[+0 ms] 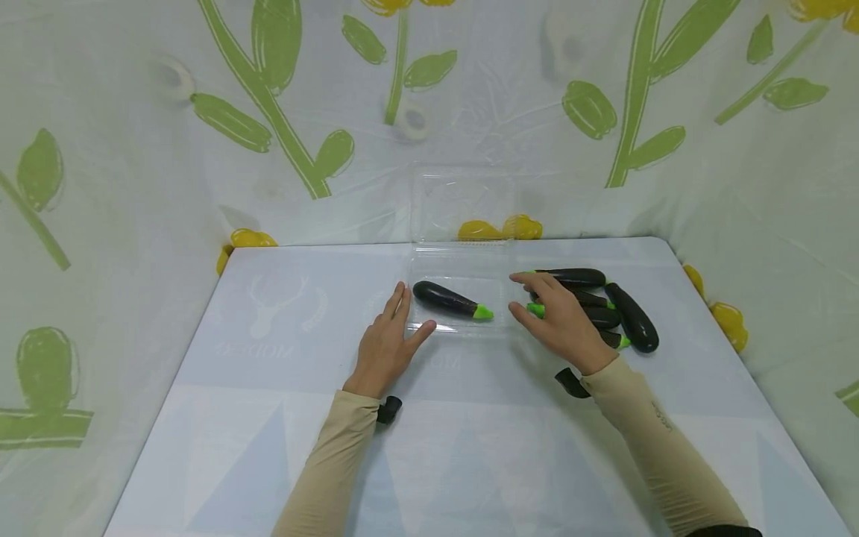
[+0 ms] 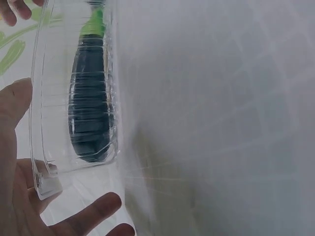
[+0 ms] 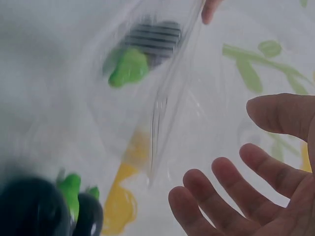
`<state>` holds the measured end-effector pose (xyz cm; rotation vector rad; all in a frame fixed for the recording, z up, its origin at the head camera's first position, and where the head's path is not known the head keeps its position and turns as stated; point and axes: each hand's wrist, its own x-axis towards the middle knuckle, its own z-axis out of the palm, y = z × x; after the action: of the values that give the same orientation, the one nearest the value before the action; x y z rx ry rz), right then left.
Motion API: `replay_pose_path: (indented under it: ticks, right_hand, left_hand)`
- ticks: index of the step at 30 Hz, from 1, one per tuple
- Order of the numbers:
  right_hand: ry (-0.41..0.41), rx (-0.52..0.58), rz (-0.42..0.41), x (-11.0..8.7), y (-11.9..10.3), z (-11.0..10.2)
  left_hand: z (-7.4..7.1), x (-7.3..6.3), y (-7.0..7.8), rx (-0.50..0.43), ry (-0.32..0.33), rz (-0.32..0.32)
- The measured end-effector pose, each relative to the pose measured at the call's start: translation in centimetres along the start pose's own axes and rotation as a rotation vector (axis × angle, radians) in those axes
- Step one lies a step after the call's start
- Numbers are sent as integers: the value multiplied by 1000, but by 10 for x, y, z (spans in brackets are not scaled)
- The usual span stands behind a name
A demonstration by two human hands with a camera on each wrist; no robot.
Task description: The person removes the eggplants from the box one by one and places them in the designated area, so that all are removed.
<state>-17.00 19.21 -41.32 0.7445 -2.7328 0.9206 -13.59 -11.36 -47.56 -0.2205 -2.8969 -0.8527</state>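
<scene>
A clear plastic clamshell box point(image 1: 456, 329) stands at the far middle of the table, its lid point(image 1: 436, 205) raised at the back. Inside lies one dark eggplant point(image 1: 443, 298) with a bright green stem end pointing right. My left hand point(image 1: 384, 350) is at the box's left front corner, fingers straight and thumb spread along the front; whether it touches the rim is hard to tell. Between the box and several loose eggplants point(image 1: 634, 321), my right hand point(image 1: 564, 324) hovers with spread, slightly bent fingers and holds nothing. It partly hides those eggplants.
The white table point(image 1: 268, 447) has a faint printed pattern. Its far edge point(image 1: 322, 245) runs close behind the box. A pale curtain point(image 1: 496, 97) with green leaf prints hangs behind and on both sides.
</scene>
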Motion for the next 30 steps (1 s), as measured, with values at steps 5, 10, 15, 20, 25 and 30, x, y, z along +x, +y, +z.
replay_pose_path:
  ticks: [5,10,15,20,25,30]
  right_hand:
    - [-28,34,-32,8,-7,15]
    - [-74,67,-38,18,-14,26]
    - [-138,88,-26,28,-20,38]
    - [-195,96,5,38,-26,53]
    - [-213,76,2,45,-30,66]
    - [-214,34,-2,50,-30,76]
  left_hand:
    - [1,0,1,0,4,-7]
    - [2,1,0,4,-3,-14]
    - [2,1,0,4,-8,-19]
    - [1,1,0,4,-3,-14]
    - [2,1,0,5,-9,-23]
    - [1,0,0,10,2,-11]
